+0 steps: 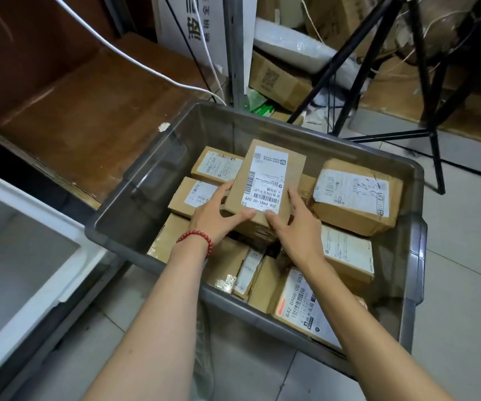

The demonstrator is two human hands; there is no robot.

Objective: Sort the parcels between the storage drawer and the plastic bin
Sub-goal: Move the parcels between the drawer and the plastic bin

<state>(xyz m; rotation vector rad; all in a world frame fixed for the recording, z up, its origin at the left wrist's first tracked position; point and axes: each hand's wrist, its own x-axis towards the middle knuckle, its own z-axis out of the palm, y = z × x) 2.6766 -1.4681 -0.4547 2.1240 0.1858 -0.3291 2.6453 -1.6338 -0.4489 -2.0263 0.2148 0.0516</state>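
Observation:
A grey translucent plastic bin (pixel 158 157) stands on the floor, filled with several brown cardboard parcels bearing white labels. Both my hands grip one flat labelled parcel (pixel 268 178) at the middle of the pile, its far end tilted up. My left hand (pixel 214 218), with a red bead bracelet on the wrist, holds its near left corner. My right hand (pixel 297 227) holds its near right edge. A bulky taped parcel (pixel 355 198) lies at the bin's right. The white storage drawer (pixel 28 235) stands open at the lower left, and the part of its inside that shows holds nothing.
A brown wooden cabinet surface (pixel 88 111) lies behind the bin on the left. A black tripod (pixel 424 91) stands at the back right, among cardboard boxes (pixel 276 79) and wrapped goods. A white cable (pixel 135 59) runs across the wood. Tiled floor (pixel 465 256) lies to the right.

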